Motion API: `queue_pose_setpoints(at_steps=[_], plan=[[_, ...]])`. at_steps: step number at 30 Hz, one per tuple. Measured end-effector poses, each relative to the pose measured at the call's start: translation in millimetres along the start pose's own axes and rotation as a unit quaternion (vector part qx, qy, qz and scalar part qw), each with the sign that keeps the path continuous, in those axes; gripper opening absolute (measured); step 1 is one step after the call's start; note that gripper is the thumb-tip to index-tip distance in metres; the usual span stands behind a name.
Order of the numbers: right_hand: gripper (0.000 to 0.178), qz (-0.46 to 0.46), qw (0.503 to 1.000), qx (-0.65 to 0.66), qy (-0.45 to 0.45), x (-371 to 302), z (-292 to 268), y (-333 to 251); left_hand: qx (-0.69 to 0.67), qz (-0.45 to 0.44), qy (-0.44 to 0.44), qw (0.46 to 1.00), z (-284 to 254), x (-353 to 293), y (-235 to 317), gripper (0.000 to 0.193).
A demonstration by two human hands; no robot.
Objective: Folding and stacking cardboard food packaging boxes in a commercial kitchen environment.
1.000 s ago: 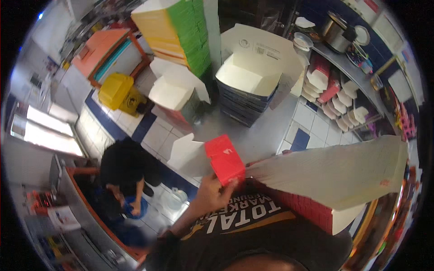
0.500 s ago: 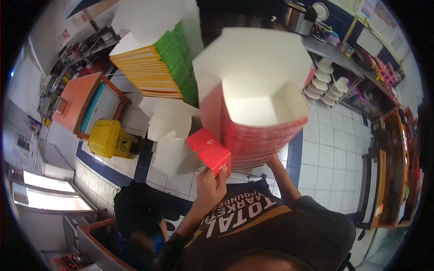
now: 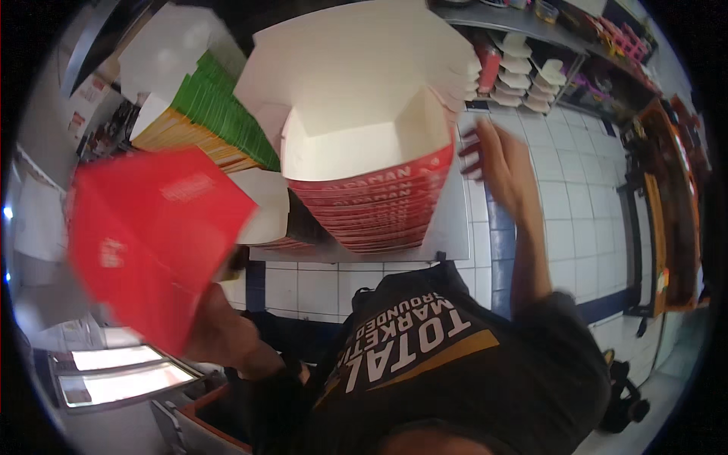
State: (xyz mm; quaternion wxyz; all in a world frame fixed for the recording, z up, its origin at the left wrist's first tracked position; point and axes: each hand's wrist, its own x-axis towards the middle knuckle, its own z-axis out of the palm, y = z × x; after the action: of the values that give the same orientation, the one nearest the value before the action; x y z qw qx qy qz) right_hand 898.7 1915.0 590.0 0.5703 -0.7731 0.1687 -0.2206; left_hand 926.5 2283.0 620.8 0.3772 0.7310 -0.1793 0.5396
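1. your left hand (image 3: 221, 334) is raised to the left, its short stretch of visible forearm angling up from the dark sleeve, wrist bent toward the load.
2. those fingers grasp a glossy red cardboard box (image 3: 155, 235) by its lower right side; most fingertips are hidden behind it, and motion blurs both.
3. the box is tilted in mid-air, outer faces toward you, left of the grey metal table (image 3: 453, 233) and its front left corner.
4. your right hand (image 3: 497, 163) is lifted past the table's right edge, forearm rising steeply from your sleeve, fingers pointing left.
5. its fingers are released: spread, slightly curled, gripping nothing, tips just beside the stack's right side.
6. that tall stack of nested red cardboard boxes with white insides (image 3: 371, 216) stands upright near the table's front right corner, the top one open with its broad white flap up at the back.
7. toward the table's left edge, beyond a white-lined cardboard carton (image 3: 262, 201), rises a green-and-yellow stack of cardboard boxes (image 3: 216, 114).
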Motion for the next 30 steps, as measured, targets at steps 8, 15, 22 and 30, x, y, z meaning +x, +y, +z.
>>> queue_pose_setpoints(at_steps=[8,15,22,30], plan=[[0.062,0.078,0.927,-0.116,-0.347,71,0,-23,-0.200,0.269,-0.493,0.803,96,111,113,0.029],[0.052,0.047,0.908,-0.010,-0.417,56,-13,-28,-0.071,0.282,-0.614,0.734,110,95,151,0.026],[0.057,0.127,0.895,-0.052,-0.424,57,-8,-39,-0.017,0.237,-0.498,0.834,69,99,181,0.041],[0.043,-0.422,0.668,-0.439,-0.428,69,2,-19,-0.029,0.239,-0.646,0.724,114,91,153,0.021]])
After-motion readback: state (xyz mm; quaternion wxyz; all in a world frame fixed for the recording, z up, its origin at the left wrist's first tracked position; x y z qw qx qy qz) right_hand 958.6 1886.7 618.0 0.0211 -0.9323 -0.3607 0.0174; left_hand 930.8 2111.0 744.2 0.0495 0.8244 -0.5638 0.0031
